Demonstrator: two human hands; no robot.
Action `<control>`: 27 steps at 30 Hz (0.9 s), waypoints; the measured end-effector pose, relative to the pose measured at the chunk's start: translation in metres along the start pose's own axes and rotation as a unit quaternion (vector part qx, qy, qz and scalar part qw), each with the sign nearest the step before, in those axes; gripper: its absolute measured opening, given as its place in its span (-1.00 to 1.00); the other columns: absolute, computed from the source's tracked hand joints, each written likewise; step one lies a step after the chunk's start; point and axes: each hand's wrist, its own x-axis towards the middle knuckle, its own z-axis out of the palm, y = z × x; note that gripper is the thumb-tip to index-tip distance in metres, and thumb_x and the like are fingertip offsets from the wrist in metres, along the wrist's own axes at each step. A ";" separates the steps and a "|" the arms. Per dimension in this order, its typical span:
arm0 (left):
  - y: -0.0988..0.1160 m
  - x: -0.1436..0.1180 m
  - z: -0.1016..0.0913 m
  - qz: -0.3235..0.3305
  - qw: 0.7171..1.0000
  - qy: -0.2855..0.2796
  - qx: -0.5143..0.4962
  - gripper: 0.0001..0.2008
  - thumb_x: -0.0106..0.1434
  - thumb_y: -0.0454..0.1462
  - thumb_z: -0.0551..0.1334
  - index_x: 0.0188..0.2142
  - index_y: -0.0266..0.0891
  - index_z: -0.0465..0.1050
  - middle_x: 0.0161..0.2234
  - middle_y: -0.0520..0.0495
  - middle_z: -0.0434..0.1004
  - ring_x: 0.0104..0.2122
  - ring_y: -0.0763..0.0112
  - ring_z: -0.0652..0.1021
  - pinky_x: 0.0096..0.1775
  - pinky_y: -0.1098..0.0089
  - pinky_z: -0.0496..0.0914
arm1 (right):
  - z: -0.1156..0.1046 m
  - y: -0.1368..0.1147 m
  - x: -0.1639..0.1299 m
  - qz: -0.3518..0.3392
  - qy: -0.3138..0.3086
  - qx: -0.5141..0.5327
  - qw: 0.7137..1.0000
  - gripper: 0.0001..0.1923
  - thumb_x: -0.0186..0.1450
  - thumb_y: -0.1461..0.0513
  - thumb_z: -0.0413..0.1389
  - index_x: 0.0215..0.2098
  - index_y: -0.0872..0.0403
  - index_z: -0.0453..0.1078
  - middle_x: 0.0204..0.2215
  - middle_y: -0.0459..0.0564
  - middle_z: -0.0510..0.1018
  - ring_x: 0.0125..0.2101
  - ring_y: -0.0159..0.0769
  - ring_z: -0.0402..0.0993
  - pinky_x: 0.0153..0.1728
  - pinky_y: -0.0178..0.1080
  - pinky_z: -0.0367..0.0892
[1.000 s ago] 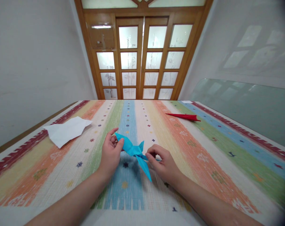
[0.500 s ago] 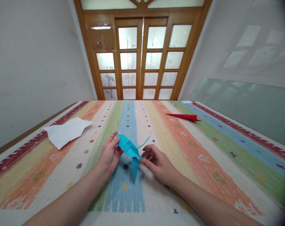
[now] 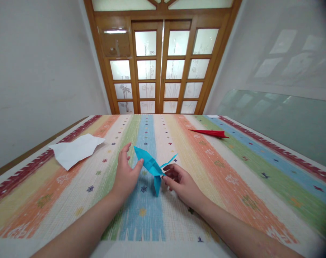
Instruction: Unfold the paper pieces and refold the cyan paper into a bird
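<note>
A blue folded-paper figure (image 3: 151, 165), with a pointed upper end, a thin strip sticking out to the right and a pointed flap hanging down, is held above the striped tablecloth. My right hand (image 3: 180, 181) pinches its lower right end between thumb and fingers. On the other side, my left hand (image 3: 127, 173) is open, its fingers spread and raised. The left thumb tip is at the figure's left edge; whether it touches the paper I cannot tell.
The striped tablecloth (image 3: 206, 200) covers the table. A creased white paper sheet (image 3: 76, 150) lies at the left. Toward the back right rests a red folded-paper piece (image 3: 209, 133), long and pointed. Wooden doors with glass panes (image 3: 163, 68) stand behind the table.
My left hand has let go of the blue figure's upper end and spread its fingers. The figure has turned slightly, its upper end now higher; my right hand keeps its pinch.
</note>
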 end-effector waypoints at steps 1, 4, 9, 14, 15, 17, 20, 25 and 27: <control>0.004 -0.001 -0.003 0.076 0.995 -0.007 0.062 -0.42 0.25 -0.27 0.31 0.24 -0.04 0.24 0.31 -0.20 0.18 0.31 0.03 0.20 0.24 -0.08 0.18 | 0.000 -0.001 0.000 -0.006 0.010 -0.016 1.000 -0.70 0.32 0.06 0.20 -0.11 0.07 0.35 -0.33 -0.02 0.51 -0.36 -0.29 0.48 -0.44 -0.28 0.39; 0.018 -0.007 -0.011 0.291 0.936 -0.062 0.187 -0.60 0.24 -0.33 0.31 0.05 0.04 0.46 0.31 -0.09 0.21 0.32 -0.01 0.18 0.31 -0.15 -0.05 | 0.000 -0.004 -0.001 -0.019 0.032 -0.056 0.998 -0.77 0.34 0.11 0.17 -0.13 0.06 0.36 -0.33 -0.03 0.52 -0.37 -0.29 0.47 -0.43 -0.28 0.38; 0.027 -0.015 -0.007 0.354 0.884 -0.161 0.261 -0.75 0.29 -0.27 0.27 -0.05 0.01 0.54 0.18 -0.11 0.41 0.22 0.03 0.32 0.31 -0.19 -0.12 | 0.004 -0.010 -0.004 -0.048 0.029 -0.098 0.994 -0.85 0.34 0.18 0.16 -0.15 0.06 0.37 -0.34 -0.04 0.53 -0.39 -0.31 0.44 -0.39 -0.25 0.36; 0.024 -0.011 -0.005 0.290 0.895 -0.216 0.262 -0.71 0.30 -0.27 0.25 0.00 0.03 0.53 0.05 -0.11 0.50 0.11 0.03 0.38 0.30 -0.23 -0.24 | 0.006 -0.016 -0.009 -0.068 0.015 -0.143 0.987 -0.85 0.35 0.21 0.15 -0.11 0.02 0.37 -0.39 -0.08 0.51 -0.41 -0.30 0.44 -0.41 -0.26 0.33; 0.024 -0.011 -0.006 0.283 0.896 -0.221 0.261 -0.71 0.30 -0.28 0.24 -0.01 0.02 0.53 0.02 -0.10 0.51 0.08 0.05 0.40 0.30 -0.23 -0.24 | 0.006 -0.017 -0.009 -0.069 0.016 -0.150 0.986 -0.84 0.35 0.21 0.15 -0.10 0.02 0.37 -0.40 -0.08 0.51 -0.41 -0.30 0.44 -0.41 -0.26 0.33; 0.026 -0.010 -0.007 0.280 0.894 -0.228 0.265 -0.76 0.29 -0.29 0.24 -0.06 -0.02 0.54 -0.06 -0.09 0.54 0.02 0.08 0.43 0.30 -0.23 -0.24 | 0.005 -0.018 -0.009 -0.069 0.021 -0.159 0.985 -0.84 0.34 0.22 0.15 -0.10 0.02 0.37 -0.39 -0.07 0.52 -0.41 -0.30 0.45 -0.42 -0.26 0.33; 0.029 -0.011 -0.007 0.291 0.886 -0.233 0.277 -0.84 0.30 -0.29 0.24 -0.15 -0.07 0.54 -0.12 -0.08 0.53 -0.02 0.11 0.44 0.30 -0.23 -0.22 | 0.006 -0.017 -0.009 -0.068 0.023 -0.169 0.983 -0.84 0.34 0.23 0.16 -0.10 0.03 0.37 -0.39 -0.07 0.53 -0.42 -0.30 0.46 -0.43 -0.26 0.33; 0.033 -0.014 -0.005 0.290 0.874 -0.252 0.296 -0.82 0.33 -0.27 0.22 -0.08 -0.09 0.51 -0.12 -0.07 0.53 0.03 0.11 0.43 0.29 -0.25 -0.14 | 0.005 -0.016 -0.009 -0.079 0.020 -0.187 0.979 -0.86 0.34 0.25 0.15 -0.11 0.01 0.38 -0.36 -0.08 0.55 -0.39 -0.30 0.48 -0.38 -0.26 0.34; 0.032 -0.015 -0.004 0.292 0.871 -0.261 0.299 -0.82 0.34 -0.29 0.22 -0.09 -0.10 0.51 -0.17 -0.06 0.53 0.01 0.13 0.44 0.29 -0.24 -0.09 | 0.005 -0.016 -0.010 -0.082 0.020 -0.199 0.976 -0.85 0.34 0.26 0.15 -0.11 0.00 0.38 -0.35 -0.09 0.56 -0.38 -0.30 0.48 -0.37 -0.25 0.34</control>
